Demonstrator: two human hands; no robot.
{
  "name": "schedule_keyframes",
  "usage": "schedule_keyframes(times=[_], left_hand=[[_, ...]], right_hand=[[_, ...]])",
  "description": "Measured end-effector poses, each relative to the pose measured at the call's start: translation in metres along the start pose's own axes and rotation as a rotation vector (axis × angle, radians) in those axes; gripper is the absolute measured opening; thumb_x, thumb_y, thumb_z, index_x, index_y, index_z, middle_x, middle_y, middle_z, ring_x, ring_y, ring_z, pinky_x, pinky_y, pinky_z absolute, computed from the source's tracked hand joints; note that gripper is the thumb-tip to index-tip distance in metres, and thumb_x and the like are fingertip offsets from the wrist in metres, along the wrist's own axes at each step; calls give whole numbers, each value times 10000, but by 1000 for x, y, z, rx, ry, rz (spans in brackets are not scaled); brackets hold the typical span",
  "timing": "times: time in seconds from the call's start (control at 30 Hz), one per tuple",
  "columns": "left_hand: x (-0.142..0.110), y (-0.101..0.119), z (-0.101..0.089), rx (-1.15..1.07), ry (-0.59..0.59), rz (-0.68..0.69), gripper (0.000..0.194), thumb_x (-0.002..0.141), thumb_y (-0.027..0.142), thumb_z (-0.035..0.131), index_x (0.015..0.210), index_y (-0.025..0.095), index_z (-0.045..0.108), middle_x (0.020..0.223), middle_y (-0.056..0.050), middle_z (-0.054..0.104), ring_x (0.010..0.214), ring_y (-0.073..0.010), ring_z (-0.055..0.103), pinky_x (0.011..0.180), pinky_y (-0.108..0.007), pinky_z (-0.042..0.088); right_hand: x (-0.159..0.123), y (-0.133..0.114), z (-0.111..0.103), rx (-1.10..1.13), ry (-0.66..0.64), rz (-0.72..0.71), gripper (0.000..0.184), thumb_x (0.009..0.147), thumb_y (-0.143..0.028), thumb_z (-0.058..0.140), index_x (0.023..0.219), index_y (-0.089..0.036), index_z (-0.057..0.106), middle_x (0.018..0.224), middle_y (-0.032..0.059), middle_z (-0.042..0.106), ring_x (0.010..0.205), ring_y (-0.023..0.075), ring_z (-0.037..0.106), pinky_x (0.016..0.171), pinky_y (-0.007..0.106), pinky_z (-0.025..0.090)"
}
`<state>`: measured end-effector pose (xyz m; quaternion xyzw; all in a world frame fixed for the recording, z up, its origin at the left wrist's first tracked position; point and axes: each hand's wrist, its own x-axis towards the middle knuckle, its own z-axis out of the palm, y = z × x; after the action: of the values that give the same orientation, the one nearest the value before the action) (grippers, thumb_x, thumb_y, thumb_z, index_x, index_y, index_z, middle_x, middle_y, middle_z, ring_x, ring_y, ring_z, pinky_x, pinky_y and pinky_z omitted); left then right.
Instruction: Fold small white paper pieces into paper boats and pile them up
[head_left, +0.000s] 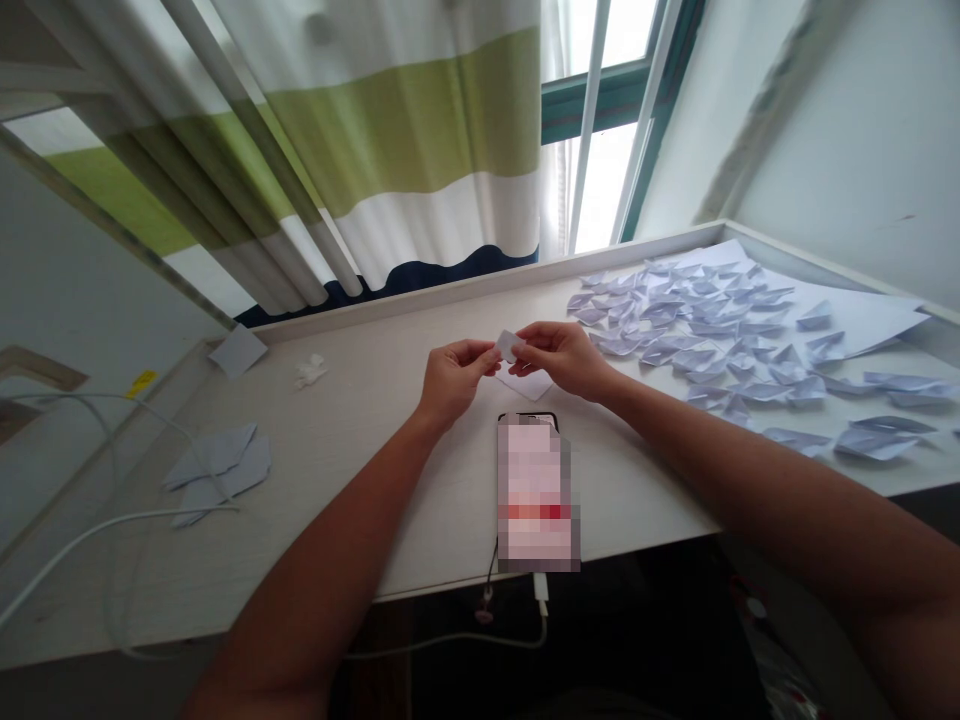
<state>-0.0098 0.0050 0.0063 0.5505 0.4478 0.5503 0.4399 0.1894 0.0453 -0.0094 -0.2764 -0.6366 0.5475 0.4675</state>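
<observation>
Between my two hands is a small folded piece of white paper (508,346), held above the desk. My left hand (459,378) pinches its left edge between thumb and fingers. On the other side, my right hand (561,357) grips it with thumb and forefinger, the remaining fingers curled. A white paper sheet (531,386) lies on the desk just beneath, partly hidden by the hands. Nearer to me rests a phone (534,490) with a blurred screen and a cable plugged into its lower end.
Many folded paper boats (682,310) cover the right of the white desk (337,440), some over larger sheets (855,305). Paper pieces (221,465), a square sheet (238,350) and a crumpled tissue (309,371) lie left. White cables (112,520) cross the left edge. A curtain (405,130) hangs behind.
</observation>
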Motion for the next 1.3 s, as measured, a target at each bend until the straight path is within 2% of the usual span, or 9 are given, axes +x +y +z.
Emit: schedule_keyframes(times=[0.07,0.17,0.37,0.5,0.63,0.8,1.0,1.2,1.3], left_hand=[[0,0,0,7,-33,6,302,768,412,927,898,161,820,794,-58,803,761,-195,751,752,-337,597],[-2,1,2,-3,-59,30,244,794,359,890,928,168,819,774,-50,800,749,-197,760,708,-323,597],[-6,10,3,0,-44,41,135,823,286,806,895,181,852,859,-61,826,783,-188,747,801,-357,625],[-7,11,1,53,-66,31,165,794,309,873,856,159,845,838,-74,814,775,-183,735,809,-349,617],[-5,5,0,16,-73,51,307,725,298,949,966,155,824,863,-52,804,807,-174,746,834,-343,621],[-3,1,1,-25,-60,90,369,709,310,976,995,159,797,852,-26,789,796,-149,737,814,-309,614],[-3,3,-3,69,-136,-43,312,845,430,884,927,136,821,861,-86,812,758,-169,745,753,-313,617],[-2,0,-4,165,-174,29,326,929,459,797,874,139,826,805,-99,807,665,-163,716,658,-298,598],[-1,0,-4,180,-145,82,315,937,445,784,858,143,819,798,-95,807,646,-159,708,635,-291,589]], right_hand=[[0,-1,0,10,-10,-12,474,787,-561,935,985,-165,765,797,58,812,721,200,803,733,365,706],[0,-4,1,72,-25,15,440,778,-524,949,995,-179,785,770,37,813,699,185,795,736,360,706],[-2,-7,0,163,-42,93,203,808,-353,899,895,-192,812,824,43,820,768,192,808,874,425,710],[-2,-8,-1,128,-73,70,85,841,-258,819,856,-174,813,830,58,804,814,210,802,947,482,693],[-3,-8,-1,111,-81,75,187,844,-344,866,858,-172,792,835,63,804,813,214,797,932,481,693],[-2,-7,-1,44,-40,20,416,765,-471,967,955,-168,753,818,59,810,792,208,795,802,401,692],[1,-4,0,-87,43,-53,401,713,-474,992,869,-180,767,711,23,773,648,178,746,604,321,623],[0,-4,0,-139,70,-59,449,699,-514,993,906,-180,778,726,37,783,675,202,766,657,362,662],[-1,-5,0,-125,49,-39,463,761,-543,951,990,-170,800,809,60,812,726,202,784,700,362,680]])
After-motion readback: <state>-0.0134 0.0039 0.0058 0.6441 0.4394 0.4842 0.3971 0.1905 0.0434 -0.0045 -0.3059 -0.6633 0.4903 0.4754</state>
